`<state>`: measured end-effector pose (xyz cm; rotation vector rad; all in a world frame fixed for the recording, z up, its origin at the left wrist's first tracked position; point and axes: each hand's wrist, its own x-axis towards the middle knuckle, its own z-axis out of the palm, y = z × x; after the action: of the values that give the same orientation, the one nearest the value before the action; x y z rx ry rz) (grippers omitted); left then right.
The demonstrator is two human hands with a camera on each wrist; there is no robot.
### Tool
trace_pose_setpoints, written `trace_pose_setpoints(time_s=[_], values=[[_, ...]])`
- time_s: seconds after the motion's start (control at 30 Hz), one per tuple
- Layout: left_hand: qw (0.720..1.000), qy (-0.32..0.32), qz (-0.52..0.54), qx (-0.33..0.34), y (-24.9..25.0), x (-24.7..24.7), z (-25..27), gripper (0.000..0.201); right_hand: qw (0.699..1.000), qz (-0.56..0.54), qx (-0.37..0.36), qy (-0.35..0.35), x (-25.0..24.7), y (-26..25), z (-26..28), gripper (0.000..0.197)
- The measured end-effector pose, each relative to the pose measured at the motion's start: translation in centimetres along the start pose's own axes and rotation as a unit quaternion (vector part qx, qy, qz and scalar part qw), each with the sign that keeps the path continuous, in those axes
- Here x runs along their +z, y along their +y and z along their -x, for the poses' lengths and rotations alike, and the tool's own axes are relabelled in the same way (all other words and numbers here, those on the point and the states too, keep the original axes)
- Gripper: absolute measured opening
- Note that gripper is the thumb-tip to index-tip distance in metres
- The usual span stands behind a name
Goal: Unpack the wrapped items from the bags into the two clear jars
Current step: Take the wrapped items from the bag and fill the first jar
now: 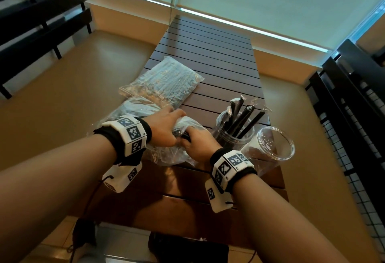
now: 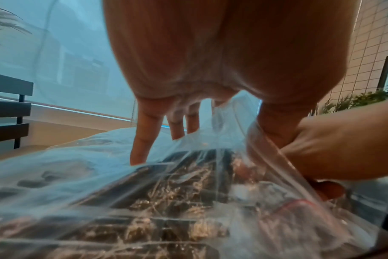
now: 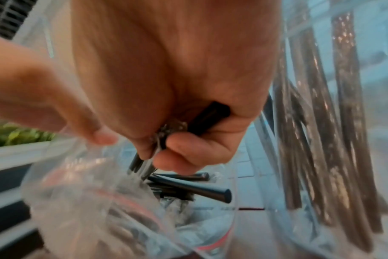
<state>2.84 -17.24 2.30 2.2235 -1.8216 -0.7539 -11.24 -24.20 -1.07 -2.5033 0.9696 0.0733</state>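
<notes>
A clear zip bag (image 1: 166, 156) of black wrapped straws lies at the table's near left. My left hand (image 1: 164, 129) holds its mouth: the thumb (image 2: 275, 122) pinches the plastic, and the other fingers (image 2: 144, 140) rest straight on the bag (image 2: 144, 201). Reaching into that mouth, my right hand (image 1: 198, 144) grips a few black wrapped straws (image 3: 208, 119) in its fist. More straws (image 3: 188, 187) lie loose inside the bag. A clear jar (image 1: 233, 135) holding several wrapped straws (image 1: 243, 117) stands to the right. The second clear jar (image 1: 275, 144) beside it looks empty.
A second full clear bag (image 1: 164, 81) lies further back on the left of the dark slatted table (image 1: 208, 54). Dark benches stand on both sides. A wire grid panel runs along the right. A dark object lies on the floor in front.
</notes>
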Motion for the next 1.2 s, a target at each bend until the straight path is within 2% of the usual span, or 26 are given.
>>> trace_pose_setpoints(time_s=[0.1,0.17,0.2,0.27,0.33,0.43,0.5,0.57,0.67,0.77,0.9,1.0,1.07,1.1,1.13,1.2], values=[[0.998,-0.009,-0.063,0.016,0.0,1.1,-0.1,0.098,0.998,-0.058,0.015,-0.029,-0.2,-0.1,0.0,0.021],[0.992,0.028,-0.115,0.031,0.2,1.7,0.0,0.113,0.996,-0.085,-0.002,-0.037,-1.3,-0.3,0.4,0.013],[0.985,0.061,-0.154,0.057,0.4,2.0,0.1,0.115,0.994,-0.097,-0.006,-0.04,-1.9,-0.5,0.8,0.017],[0.961,0.114,-0.209,0.142,1.0,2.1,0.3,0.103,0.992,-0.11,-0.003,-0.053,-2.7,-0.5,1.2,0.02],[0.952,0.129,-0.188,0.206,1.6,2.1,0.5,0.084,0.987,-0.14,0.008,-0.08,-2.9,-0.6,1.8,0.016],[0.967,0.106,-0.14,0.183,1.8,2.0,0.4,0.073,0.968,-0.227,0.051,-0.089,-3.1,-0.5,2.3,0.015],[0.973,0.075,-0.156,0.154,1.4,2.0,0.2,0.074,0.961,-0.252,0.069,-0.089,-3.7,-0.5,2.8,0.012],[0.977,0.061,-0.153,0.138,0.9,2.3,-0.1,0.065,0.945,-0.3,0.083,-0.097,-4.4,-0.6,3.4,0.015],[0.985,0.081,-0.083,0.125,0.9,2.4,-0.4,0.035,0.923,-0.368,0.084,-0.074,-5.4,-0.9,4.3,0.036],[0.985,0.121,-0.006,0.121,1.5,2.1,-0.4,0.016,0.897,-0.43,0.101,-0.014,-6.6,-1.2,5.0,0.065],[0.972,0.197,0.016,0.128,2.1,1.6,-0.7,0.045,0.861,-0.495,0.106,0.052,-7.9,-1.5,6.2,0.079],[0.971,0.202,0.062,0.111,2.6,1.0,-0.8,0.041,0.824,-0.547,0.083,0.124,-8.1,-1.5,7.0,0.083],[0.962,0.212,0.148,0.088,3.5,0.3,-0.5,0.027,0.794,-0.575,0.082,0.179,-7.9,-1.3,7.1,0.078],[0.954,0.214,0.199,0.072,4.0,-0.2,-0.4,0.025,0.791,-0.573,0.082,0.2,-7.7,-1.3,7.1,0.069],[0.942,0.214,0.253,0.059,4.3,-0.7,-0.4,0.022,0.795,-0.562,0.079,0.213,-7.3,-1.3,7.0,0.056],[0.912,0.219,0.344,0.049,5.1,-2.0,-0.4,0.021,0.826,-0.513,0.075,0.222,-6.5,-1.5,7.0,0.029]])
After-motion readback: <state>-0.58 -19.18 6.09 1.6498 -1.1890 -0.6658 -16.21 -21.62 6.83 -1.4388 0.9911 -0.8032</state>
